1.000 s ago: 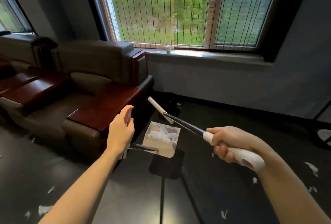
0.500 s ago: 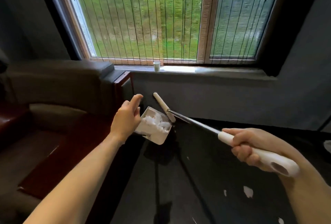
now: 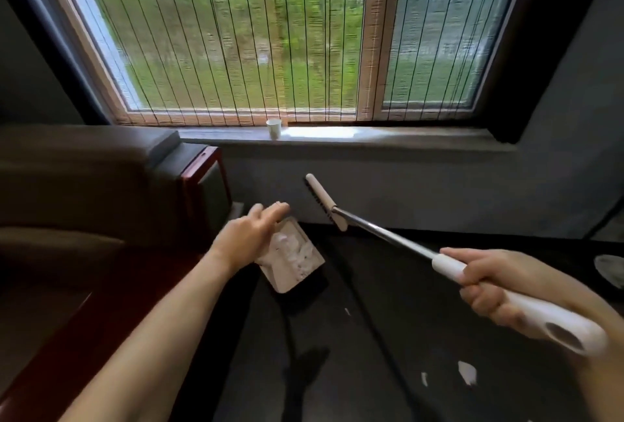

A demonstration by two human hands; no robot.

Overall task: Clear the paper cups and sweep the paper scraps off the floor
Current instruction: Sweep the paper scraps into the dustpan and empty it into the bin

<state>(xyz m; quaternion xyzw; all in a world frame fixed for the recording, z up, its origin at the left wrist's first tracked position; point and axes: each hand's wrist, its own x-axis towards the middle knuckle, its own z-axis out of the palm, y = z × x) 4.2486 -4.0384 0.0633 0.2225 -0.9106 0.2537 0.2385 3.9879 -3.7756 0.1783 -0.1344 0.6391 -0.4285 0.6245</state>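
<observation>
My left hand [image 3: 248,239] holds a white dustpan [image 3: 293,261] above the dark floor; the grip itself is hidden behind the hand. The pan is full of white paper scraps. My right hand [image 3: 489,281] grips the white handle of a broom [image 3: 381,235], whose metal shaft points up and left. Its brush head [image 3: 326,200] hangs in the air in front of the wall under the window. A white paper cup [image 3: 273,128] stands upright on the windowsill [image 3: 388,138]. A few paper scraps [image 3: 467,372] lie on the floor at the lower right.
A dark sofa with a red wooden armrest [image 3: 199,171] fills the left side, close to my left arm. The grey wall [image 3: 439,192] under the window stands just beyond the broom head. A pale object [image 3: 611,269] lies at the right edge.
The view has swung right and closer to the window. Both hands carried the dustpan and broom along toward the wall, and the sofa has slid to the left edge.
</observation>
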